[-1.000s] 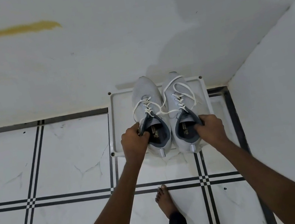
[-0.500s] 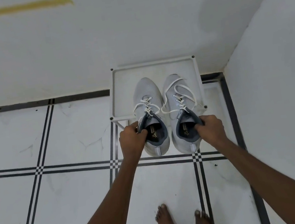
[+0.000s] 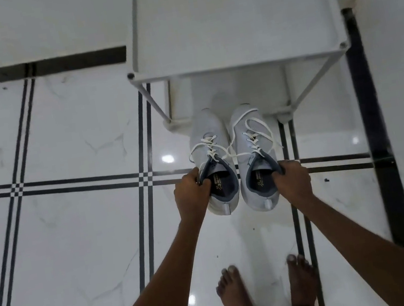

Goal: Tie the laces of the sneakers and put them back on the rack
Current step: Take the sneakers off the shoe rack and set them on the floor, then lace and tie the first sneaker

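Left hand (image 3: 192,194) fingers pinch left sneaker (image 3: 214,162) collar; right hand (image 3: 292,180) likewise grips right sneaker (image 3: 254,154). Both long axes parallel, toes toward rack (image 3: 239,65), heels toward person. Laces (image 3: 232,149) loose. Pair side by side before rack's lower front edge, over the tiled floor (image 3: 87,225).

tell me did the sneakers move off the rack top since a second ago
Yes. The sneakers were over the rack top tray; now they sit in front of it, lower down, toes near its front legs, held by left hand and right hand.
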`<state>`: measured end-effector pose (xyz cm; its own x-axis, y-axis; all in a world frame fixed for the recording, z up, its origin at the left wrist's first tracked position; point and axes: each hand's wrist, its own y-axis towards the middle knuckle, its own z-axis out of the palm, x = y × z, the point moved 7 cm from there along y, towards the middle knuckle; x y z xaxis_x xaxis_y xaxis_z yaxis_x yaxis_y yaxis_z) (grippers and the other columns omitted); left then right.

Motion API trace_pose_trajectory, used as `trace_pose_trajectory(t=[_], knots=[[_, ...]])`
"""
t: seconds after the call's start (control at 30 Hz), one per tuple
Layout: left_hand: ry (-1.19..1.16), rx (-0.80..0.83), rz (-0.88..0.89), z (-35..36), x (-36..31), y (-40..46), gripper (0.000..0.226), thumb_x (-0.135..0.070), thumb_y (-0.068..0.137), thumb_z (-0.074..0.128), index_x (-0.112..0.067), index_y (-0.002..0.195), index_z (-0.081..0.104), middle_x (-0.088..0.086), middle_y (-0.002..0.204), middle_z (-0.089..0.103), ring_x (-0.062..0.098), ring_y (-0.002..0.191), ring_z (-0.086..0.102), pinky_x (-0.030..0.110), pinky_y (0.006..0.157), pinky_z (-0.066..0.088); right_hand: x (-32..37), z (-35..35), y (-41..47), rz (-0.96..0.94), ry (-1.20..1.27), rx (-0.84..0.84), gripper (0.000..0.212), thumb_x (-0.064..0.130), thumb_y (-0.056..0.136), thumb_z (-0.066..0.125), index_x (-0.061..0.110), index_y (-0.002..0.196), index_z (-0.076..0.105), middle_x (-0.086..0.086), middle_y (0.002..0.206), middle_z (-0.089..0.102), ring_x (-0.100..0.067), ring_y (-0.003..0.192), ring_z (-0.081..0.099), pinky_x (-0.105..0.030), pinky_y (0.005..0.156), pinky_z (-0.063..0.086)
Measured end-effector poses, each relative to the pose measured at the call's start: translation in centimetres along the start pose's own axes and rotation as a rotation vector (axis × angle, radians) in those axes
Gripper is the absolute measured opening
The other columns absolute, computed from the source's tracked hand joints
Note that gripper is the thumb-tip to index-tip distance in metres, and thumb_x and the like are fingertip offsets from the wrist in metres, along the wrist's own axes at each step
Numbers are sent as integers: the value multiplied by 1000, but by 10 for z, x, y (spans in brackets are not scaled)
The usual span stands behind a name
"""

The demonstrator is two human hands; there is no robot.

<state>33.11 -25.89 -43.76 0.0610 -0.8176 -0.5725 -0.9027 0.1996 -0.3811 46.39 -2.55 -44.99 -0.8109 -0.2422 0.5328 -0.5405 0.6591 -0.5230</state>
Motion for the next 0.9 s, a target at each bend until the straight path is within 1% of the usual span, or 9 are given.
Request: trace_pose_trajectory(t=[0.1, 0.27, 0.43, 0.5, 0.6, 0.67, 0.73, 0.8, 0.9], knots=[[19, -6, -9, 57, 54, 36, 10, -13, 80, 61, -9, 85, 68, 0, 62, 60, 9, 51, 46, 17, 49, 29, -39, 70, 44, 11, 11, 11, 6, 6, 82, 57, 3, 79, 61, -13, 76, 62, -35, 76, 60, -28, 57, 33], [79, -5, -3, 129, 116, 85, 11, -15, 82, 60, -9, 88, 67, 6, 69, 66, 23, 61, 54, 24, 53, 33, -83, 143, 106, 62, -9, -43, 18, 6, 86, 58, -5, 97, 68, -24, 96, 69, -40, 93, 64, -31, 71, 36], [44, -94, 23, 159, 147, 103, 21, -13, 83, 59, -13, 102, 68, 4, 70, 65, 21, 62, 51, 27, 60, 37, -101, 177, 133, 21, -19, -104, 10, 3, 84, 58, -3, 87, 64, -19, 77, 61, -41, 82, 64, -32, 68, 37], [0, -138, 22, 158, 152, 107, 24, -12, 84, 58, -14, 106, 68, 5, 71, 66, 22, 62, 54, 28, 60, 39, -97, 178, 133, -22, -31, -139, 16, 5, 84, 58, -2, 96, 65, -17, 78, 62, -40, 83, 65, -30, 69, 39], [-49, -168, -5, 148, 161, 111, 24, -12, 87, 57, -15, 108, 68, 1, 70, 65, 21, 63, 57, 25, 57, 38, -69, 170, 119, -183, -35, -317, 49, 9, 84, 60, 1, 132, 55, -20, 111, 67, -36, 107, 62, -38, 87, 52], [-61, -165, -32, 138, 170, 113, 23, -12, 88, 57, -15, 107, 68, -2, 69, 62, 13, 59, 55, 14, 53, 34, -36, 169, 100, -351, -12, -463, 56, 7, 82, 59, 3, 137, 51, -18, 126, 61, -32, 120, 52, -45, 99, 48], [-76, -161, -40, 128, 179, 116, 22, -12, 88, 58, -16, 108, 68, -5, 70, 63, 8, 59, 54, 11, 53, 35, -6, 177, 86, -468, -6, -537, 54, 7, 81, 58, 6, 135, 52, -12, 133, 57, -28, 124, 47, -42, 103, 44], [-106, -171, -17, 117, 186, 119, 22, -14, 89, 61, -18, 109, 69, -5, 75, 68, 11, 65, 61, 13, 58, 39, 19, 200, 82, -547, -16, -481, 44, 7, 84, 58, 8, 127, 58, -10, 125, 63, -28, 118, 51, -41, 99, 45], [-120, -171, 36, 108, 193, 130, 25, -41, 91, 65, -22, 106, 70, -11, 88, 71, 8, 78, 65, 15, 65, 47, 38, 252, 97, -491, -13, -182, 16, 16, 91, 59, 10, 102, 69, -10, 92, 71, -30, 90, 62, -37, 75, 49]])
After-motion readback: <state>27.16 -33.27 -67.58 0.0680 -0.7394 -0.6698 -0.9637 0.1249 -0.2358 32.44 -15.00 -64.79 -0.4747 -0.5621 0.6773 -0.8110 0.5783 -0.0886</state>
